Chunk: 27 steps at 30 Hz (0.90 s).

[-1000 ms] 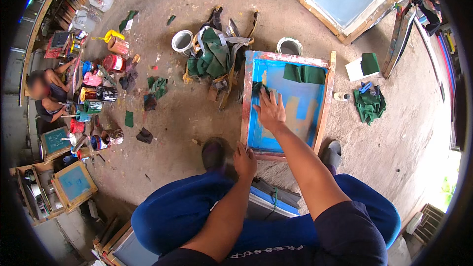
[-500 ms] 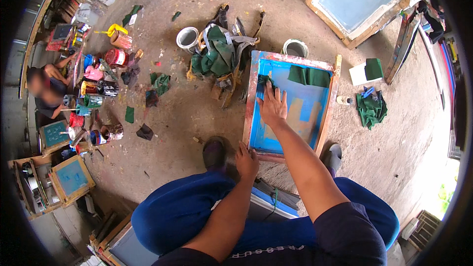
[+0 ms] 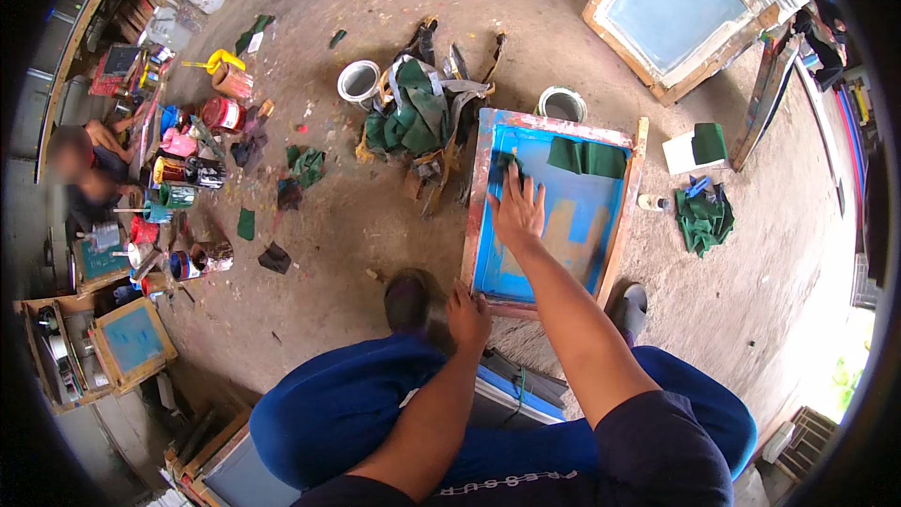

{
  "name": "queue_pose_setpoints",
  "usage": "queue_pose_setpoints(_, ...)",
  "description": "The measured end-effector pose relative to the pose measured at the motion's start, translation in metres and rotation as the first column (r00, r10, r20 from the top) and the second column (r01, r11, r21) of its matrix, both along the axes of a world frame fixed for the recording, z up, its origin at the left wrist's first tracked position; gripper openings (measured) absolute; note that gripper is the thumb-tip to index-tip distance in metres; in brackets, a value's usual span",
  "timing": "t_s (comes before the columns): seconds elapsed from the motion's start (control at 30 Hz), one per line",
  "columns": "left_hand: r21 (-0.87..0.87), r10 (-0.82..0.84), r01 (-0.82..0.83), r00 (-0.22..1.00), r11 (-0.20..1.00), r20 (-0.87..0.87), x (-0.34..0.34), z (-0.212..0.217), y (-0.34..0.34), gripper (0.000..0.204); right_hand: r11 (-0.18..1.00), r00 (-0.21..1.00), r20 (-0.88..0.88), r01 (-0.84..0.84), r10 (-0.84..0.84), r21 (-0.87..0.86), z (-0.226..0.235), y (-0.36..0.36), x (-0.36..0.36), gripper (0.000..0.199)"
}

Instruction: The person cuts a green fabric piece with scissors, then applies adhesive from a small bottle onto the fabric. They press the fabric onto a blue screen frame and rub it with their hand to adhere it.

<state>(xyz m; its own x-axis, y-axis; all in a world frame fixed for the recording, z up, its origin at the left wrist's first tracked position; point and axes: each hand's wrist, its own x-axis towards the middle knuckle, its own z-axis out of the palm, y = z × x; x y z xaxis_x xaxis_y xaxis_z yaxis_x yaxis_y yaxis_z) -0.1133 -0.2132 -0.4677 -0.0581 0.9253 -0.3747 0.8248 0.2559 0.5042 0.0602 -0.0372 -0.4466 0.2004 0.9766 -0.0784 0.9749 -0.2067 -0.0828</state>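
A wooden-framed printing screen [image 3: 641, 188] with blue-stained mesh lies on the floor before me. My right hand [image 3: 516, 211] reaches inside it, fingers spread, pressing a small crumpled green cloth [image 3: 508, 161] under the fingertips against the mesh near the left side. A folded green cloth piece [image 3: 587, 158] rests at the screen's far end. My left hand [image 3: 467, 316] is closed around the frame's near left corner; part of its grip is hidden.
Open cans [image 3: 563, 104] and a heap of green and grey rags [image 3: 413, 113] lie beyond the screen. A small bottle [image 3: 653, 202] and green cloth [image 3: 704, 222] sit to the right. Paint pots [image 3: 222, 115] and a seated person [image 3: 94, 169] are at left; framed screens [image 3: 674, 5] lean far right.
My view has tilted slightly, so the scene sits lower. My right hand stays on the green cloth with little movement; my left keeps the corner. The seated person's arm has shifted.
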Motion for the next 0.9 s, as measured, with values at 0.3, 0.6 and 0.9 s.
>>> queue_pose_setpoints(0.3, 0.051, 0.011, -0.010, 1.000, 0.999, -0.020, -0.001, -0.007, 0.002, 0.065, 0.996, 0.997, -0.078, 0.002, -0.009, -0.090, 0.003, -0.077, -0.031, 0.061)
queue_pose_setpoints(0.6, 0.078, -0.028, 0.032, 0.998, 0.996, -0.058, -0.005, 0.001, 0.001, 0.062, 0.996, 0.997, -0.007, 0.083, -0.083, -0.021, 0.018, 0.034, 0.006, 0.062)
queue_pose_setpoints(0.9, 0.109, -0.021, 0.028, 0.998, 0.994, -0.059, -0.002, -0.007, -0.004, 0.061, 0.998, 0.995, -0.085, 0.049, -0.052, -0.038, 0.007, -0.053, -0.022, 0.062)
